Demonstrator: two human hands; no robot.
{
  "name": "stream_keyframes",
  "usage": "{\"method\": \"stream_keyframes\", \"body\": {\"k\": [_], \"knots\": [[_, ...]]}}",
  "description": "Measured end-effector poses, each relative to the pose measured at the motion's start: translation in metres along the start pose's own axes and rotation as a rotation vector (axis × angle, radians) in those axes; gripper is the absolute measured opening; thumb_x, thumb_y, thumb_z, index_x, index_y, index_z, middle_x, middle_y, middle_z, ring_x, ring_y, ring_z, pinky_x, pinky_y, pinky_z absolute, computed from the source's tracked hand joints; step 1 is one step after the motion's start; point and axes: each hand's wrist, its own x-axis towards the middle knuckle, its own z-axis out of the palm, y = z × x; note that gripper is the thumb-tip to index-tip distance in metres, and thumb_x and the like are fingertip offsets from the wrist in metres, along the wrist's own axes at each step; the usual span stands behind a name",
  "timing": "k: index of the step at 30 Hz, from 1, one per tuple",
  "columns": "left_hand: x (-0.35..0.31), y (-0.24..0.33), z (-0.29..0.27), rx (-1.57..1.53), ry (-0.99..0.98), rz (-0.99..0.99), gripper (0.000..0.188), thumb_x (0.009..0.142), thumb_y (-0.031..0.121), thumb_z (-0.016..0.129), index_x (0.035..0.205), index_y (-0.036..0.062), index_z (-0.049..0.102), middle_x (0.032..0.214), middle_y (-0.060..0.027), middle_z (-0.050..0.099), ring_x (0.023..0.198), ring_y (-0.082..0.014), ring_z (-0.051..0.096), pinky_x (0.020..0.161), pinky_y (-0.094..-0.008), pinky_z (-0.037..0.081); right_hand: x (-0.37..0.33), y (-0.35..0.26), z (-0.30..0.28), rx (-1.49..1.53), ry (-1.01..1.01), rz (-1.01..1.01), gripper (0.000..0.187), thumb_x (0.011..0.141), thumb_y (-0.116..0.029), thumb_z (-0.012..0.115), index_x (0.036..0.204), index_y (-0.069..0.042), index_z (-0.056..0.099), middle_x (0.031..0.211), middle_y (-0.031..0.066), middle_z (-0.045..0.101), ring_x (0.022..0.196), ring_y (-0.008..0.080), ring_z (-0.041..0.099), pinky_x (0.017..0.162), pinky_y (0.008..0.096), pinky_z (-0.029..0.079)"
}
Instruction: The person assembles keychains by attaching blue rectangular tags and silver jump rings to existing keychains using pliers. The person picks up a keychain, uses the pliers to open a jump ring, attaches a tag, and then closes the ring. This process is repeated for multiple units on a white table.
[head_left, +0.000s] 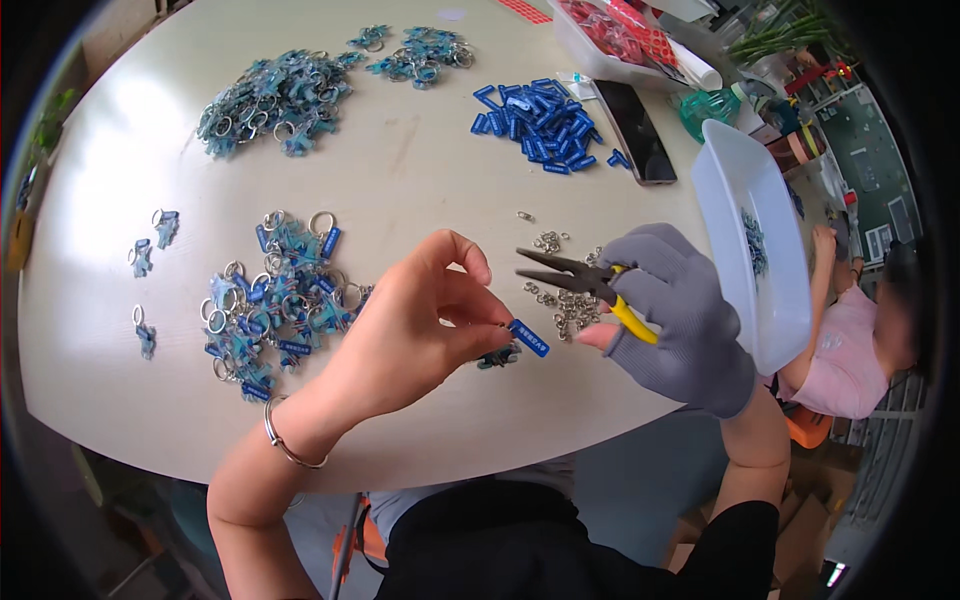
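My bare left hand (405, 325) pinches a small blue tag (529, 338) between thumb and fingertips. Just under it shows part of a teal keychain charm (498, 356); whether the two are joined is hidden by the fingers. My right hand (680, 315), in a grey glove with the thumb tip bare, grips pliers (570, 273) with yellow handles. Their dark jaws are parted, point left and hold nothing visible. Small metal rings (575, 312) lie scattered beneath the pliers. Left of my left hand is a heap of keychains with blue tags (285, 305).
Toward the far side lie a big pile of teal keychains (280, 95), a smaller pile (430, 55) and loose blue tags (540, 122) beside a phone (637, 130). Three keychains (142, 258) sit apart at left. A white bin (790, 310) stands right; beyond it sits a person in pink (848, 350).
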Motion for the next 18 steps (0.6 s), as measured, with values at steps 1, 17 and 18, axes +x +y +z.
{"method": "stream_keyframes", "body": {"k": [1, 17, 18], "knots": [[0.001, -0.001, -0.001, -0.025, -0.003, -0.023, 0.037, 0.080, -0.006, 0.071, 0.099, 0.0063, 0.042, 0.089, -0.0105, 0.068, 0.090, -0.0135, 0.064, 0.081, -0.0281, 0.050, 0.001, -0.001, -0.007, -0.091, -0.029, -0.086, 0.033, 0.062, -0.020, 0.082, 0.074, 0.000, 0.057, 0.088, 0.0134, 0.057, 0.083, 0.0312, 0.057, 0.069, 0.0422, 0.045], [0.002, 0.002, -0.004, 0.193, -0.093, 0.015, 0.033, 0.078, -0.006, 0.069, 0.098, 0.0044, 0.044, 0.090, -0.0098, 0.069, 0.087, -0.0152, 0.065, 0.082, -0.0290, 0.049, 0.004, -0.007, -0.015, -0.383, -0.215, -0.364, 0.024, 0.062, -0.013, 0.072, 0.078, 0.003, 0.061, 0.085, 0.0143, 0.056, 0.078, 0.0305, 0.056, 0.071, 0.0439, 0.047], [0.002, 0.000, -0.007, 0.185, -0.105, 0.042, 0.032, 0.078, -0.005, 0.070, 0.098, 0.0040, 0.047, 0.091, -0.0088, 0.069, 0.088, -0.0148, 0.065, 0.082, -0.0290, 0.048, 0.003, -0.008, -0.015, -0.362, -0.220, -0.333, 0.024, 0.062, -0.013, 0.072, 0.077, 0.002, 0.061, 0.084, 0.0137, 0.056, 0.077, 0.0302, 0.055, 0.070, 0.0436, 0.047]]}}
